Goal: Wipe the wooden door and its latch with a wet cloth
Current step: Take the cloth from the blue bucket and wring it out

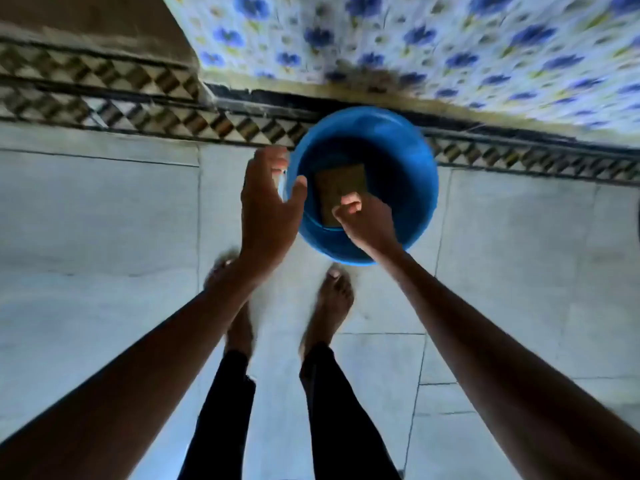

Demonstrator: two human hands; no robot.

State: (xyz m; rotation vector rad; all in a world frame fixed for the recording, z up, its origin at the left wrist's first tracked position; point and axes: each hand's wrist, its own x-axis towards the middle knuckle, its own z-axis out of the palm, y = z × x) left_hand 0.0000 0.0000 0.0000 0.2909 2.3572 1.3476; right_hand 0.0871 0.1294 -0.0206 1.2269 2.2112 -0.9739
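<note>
A blue bucket (412, 188) stands on the pale floor just beyond my bare feet. Inside it lies a folded olive-brown cloth (337, 183). My right hand (363, 220) reaches into the bucket from the near side, fingers pinched shut on the cloth's near corner. My left hand (268, 206) hovers beside the bucket's left rim with fingers spread and nothing in it. The picture is blurred by motion. No latch is in view.
A band of patterned brown-and-white tiles (145, 116) runs across the floor behind the bucket. A blue-flowered fabric (415, 46) hangs at the top right. A plain brown surface (86, 15) fills the top left. Pale floor tiles (104, 220) spread out on both sides.
</note>
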